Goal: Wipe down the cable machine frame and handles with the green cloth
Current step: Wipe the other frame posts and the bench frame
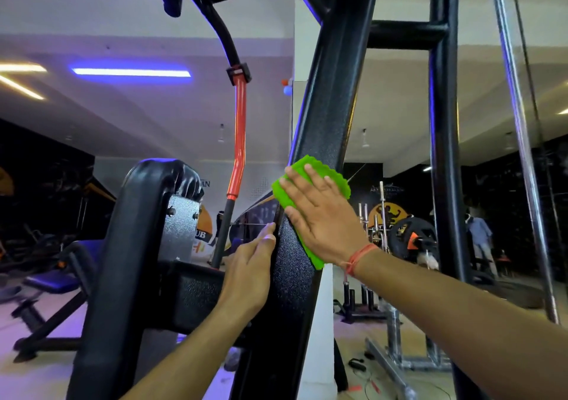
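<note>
Head view: our flat right hand presses the bright green textured cloth onto the slanted black steel frame post; our left hand, fingers straight, braces beside it. We should keep pressure even.

A gym: weight plate, bench, barbells

Slanted frame post: centre of view, running from bottom up to top. Cloth: flat against post, under right hand. Left hand: on post's left edge, below and left of cloth. Padded roller: left of post. Pull-down bar: hanging between roller and post, behind. Upright: right of post. Weight plate: far behind, between post and upright.
</note>
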Tool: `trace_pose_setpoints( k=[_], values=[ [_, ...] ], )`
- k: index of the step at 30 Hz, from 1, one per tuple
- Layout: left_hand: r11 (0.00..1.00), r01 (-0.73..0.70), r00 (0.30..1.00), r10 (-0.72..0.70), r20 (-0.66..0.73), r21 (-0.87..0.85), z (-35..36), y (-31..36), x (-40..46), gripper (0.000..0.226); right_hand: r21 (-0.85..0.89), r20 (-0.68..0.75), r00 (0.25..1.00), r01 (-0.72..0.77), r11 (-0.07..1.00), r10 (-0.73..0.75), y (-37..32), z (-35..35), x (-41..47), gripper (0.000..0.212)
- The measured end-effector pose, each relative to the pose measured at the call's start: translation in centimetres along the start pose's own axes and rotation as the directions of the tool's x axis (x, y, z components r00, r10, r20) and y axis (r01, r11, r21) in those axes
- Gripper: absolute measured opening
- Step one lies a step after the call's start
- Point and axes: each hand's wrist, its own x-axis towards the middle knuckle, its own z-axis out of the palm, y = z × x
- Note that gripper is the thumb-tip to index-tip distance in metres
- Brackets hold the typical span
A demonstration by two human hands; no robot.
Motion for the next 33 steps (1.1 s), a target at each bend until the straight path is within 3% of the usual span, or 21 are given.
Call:
trace_pose_setpoints(
  k=[2, 4, 8, 11, 13, 14, 17, 19, 22, 23, 26, 27, 29, 31, 33],
  values=[
    [0.999, 0.016, 1.0, -0.015, -0.024, 0.036, -0.1, 0.2, -0.2, 0.072, -0.044, 0.093, 0.98, 0.178, 0.983, -0.174, 1.4, -0.9, -0.1, 0.054],
    [0.998, 0.03, 0.999, -0.028, -0.035, 0.059, -0.2, 0.4, -0.4, 0.07, -0.086, 0.13, 0.963, 0.249, 0.965, -0.237, 3.1, -2.1, 1.2, 0.055],
    [0.991, 0.007, 1.0, -0.004, -0.027, 0.135, -0.4, 1.2, -1.5, 0.061, -0.041, 0.015, 0.997, -0.079, 0.996, 0.079, 0.9, -0.8, 0.1, 0.056],
    [0.966, -0.058, 0.998, 0.054, 0.023, 0.253, -0.9, 0.7, -2.6, 0.044, -0.06, 0.073, 0.994, 0.08, 0.995, -0.075, 0.2, 0.1, -2.1, 0.056],
    [0.935, -0.108, 0.993, 0.084, 0.086, 0.338, -1.4, 0.0, -3.1, 0.045, -0.081, 0.119, 0.973, 0.21, 0.974, -0.2, 1.7, -1.0, -1.3, 0.056],
    [0.917, -0.131, 0.989, 0.097, 0.109, 0.376, -1.6, -0.4, -3.4, 0.05, -0.082, 0.122, 0.973, 0.208, 0.975, -0.198, 2.1, -1.4, -0.7, 0.056],
    [0.88, -0.155, 0.983, 0.093, 0.157, 0.449, -2.5, -0.9, -3.9, 0.064, -0.02, 0.061, 0.996, -0.057, 0.998, 0.058, 0.2, -0.7, -1.5, 0.056],
    [0.812, -0.218, 0.969, 0.113, 0.219, 0.542, -3.0, -1.2, -4.3, 0.065, -0.033, 0.083, 0.996, -0.031, 0.999, 0.034, -1.5, 0.4, -3.6, 0.056],
    [0.624, -0.346, 0.933, 0.148, 0.329, 0.701, -4.3, -1.9, -4.9, 0.067, -0.081, 0.165, 0.964, 0.222, 0.972, -0.206, -0.2, 0.1, -4.4, 0.056],
    [0.58, -0.368, 0.926, 0.157, 0.343, 0.727, -4.9, -2.2, -5.2, 0.071, -0.086, 0.16, 0.963, 0.233, 0.969, -0.217, 0.4, -0.1, -3.9, 0.056],
    [0.518, -0.406, 0.913, 0.198, 0.355, 0.753, -6.7, -3.1, -6.1, 0.073, -0.038, 0.077, 0.994, -0.078, 0.996, 0.081, -1.3, 0.7, -4.9, 0.056],
    [0.506, -0.412, 0.911, 0.211, 0.354, 0.758, -7.3, -3.2, -6.4, 0.071, -0.037, 0.071, 0.993, -0.094, 0.995, 0.097, -2.6, 1.4, -6.1, 0.057],
    [0.483, -0.42, 0.907, 0.228, 0.353, 0.768, -8.3, -3.5, -6.7, 0.066, -0.06, 0.108, 0.987, 0.128, 0.99, -0.121, -4.2, 2.4, -8.5, 0.057],
    [0.468, -0.427, 0.904, 0.241, 0.353, 0.774, -9.1, -4.0, -7.1, 0.062, -0.084, 0.152, 0.936, 0.333, 0.939, -0.318, -3.8, 2.2, -9.0, 0.056],
    [0.466, -0.412, 0.91, 0.248, 0.331, 0.783, -9.6, -4.2, -7.8, 0.062, -0.086, 0.141, 0.967, 0.223, 0.971, -0.21, -3.8, 2.0, -8.8, 0.056]
  ],
)
